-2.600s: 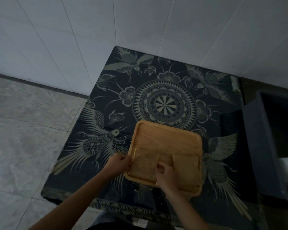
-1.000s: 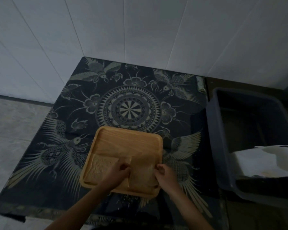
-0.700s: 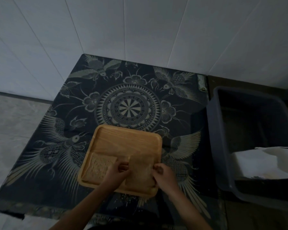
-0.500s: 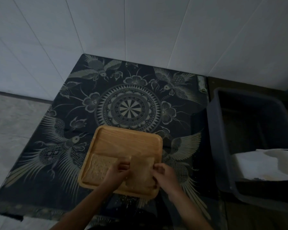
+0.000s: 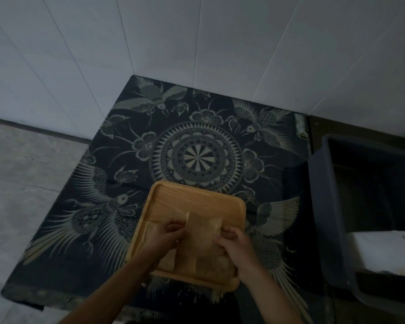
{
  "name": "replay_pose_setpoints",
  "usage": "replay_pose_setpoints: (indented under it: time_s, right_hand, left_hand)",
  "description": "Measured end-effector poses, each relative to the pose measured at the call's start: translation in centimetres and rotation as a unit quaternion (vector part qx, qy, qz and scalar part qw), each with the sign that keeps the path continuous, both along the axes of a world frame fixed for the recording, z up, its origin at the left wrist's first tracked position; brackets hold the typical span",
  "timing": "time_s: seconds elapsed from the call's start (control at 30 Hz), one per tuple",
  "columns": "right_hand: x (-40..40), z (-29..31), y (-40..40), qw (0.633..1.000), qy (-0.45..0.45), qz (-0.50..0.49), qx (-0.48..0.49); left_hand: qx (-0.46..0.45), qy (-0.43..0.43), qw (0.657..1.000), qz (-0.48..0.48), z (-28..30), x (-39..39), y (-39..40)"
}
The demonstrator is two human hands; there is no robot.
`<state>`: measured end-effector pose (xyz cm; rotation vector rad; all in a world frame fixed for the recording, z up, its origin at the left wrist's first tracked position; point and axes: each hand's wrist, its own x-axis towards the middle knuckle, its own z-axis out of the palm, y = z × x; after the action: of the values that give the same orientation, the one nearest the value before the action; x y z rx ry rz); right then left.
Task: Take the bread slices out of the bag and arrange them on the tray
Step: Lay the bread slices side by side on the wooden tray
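A square wooden tray (image 5: 192, 202) lies on the patterned dark tablecloth near the table's front edge. One bread slice (image 5: 150, 232) lies flat at the tray's near left, partly under my left wrist. Another slice (image 5: 214, 265) lies at the near right. My left hand (image 5: 166, 237) and my right hand (image 5: 234, 244) pinch the two sides of a third bread slice (image 5: 202, 232), raised and tilted above the near-right slice. No bread bag shows clearly on the table.
A dark grey plastic bin (image 5: 323, 206) stands just right of the table, with a white sheet or bag (image 5: 384, 251) inside it. White tiled walls close the back. Grey tiled floor (image 5: 26, 174) lies to the left. Crumbs speckle the cloth below the tray.
Both hands moved from the left slice to the right side of the tray. A slice between them has lifted and tilted up off the tray. The view shifted slightly.
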<state>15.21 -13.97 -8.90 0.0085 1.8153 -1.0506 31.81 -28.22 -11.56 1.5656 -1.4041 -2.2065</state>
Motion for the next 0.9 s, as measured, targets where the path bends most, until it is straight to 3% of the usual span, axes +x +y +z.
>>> replay_pose_setpoints:
  time_s: [0.4,0.9]
  right_hand:
    - [1.4,-1.3,-8.1,0.999,0.003,0.035,-0.013]
    - [2.2,-5.8,-12.0,0.989,0.104,0.093,0.049]
  left_hand:
    - [-0.106,-0.008,0.994,-0.01,1.1,1.9,-8.5]
    - [-0.175,-0.085,0.978,-0.078,-2.2,1.7,-12.5]
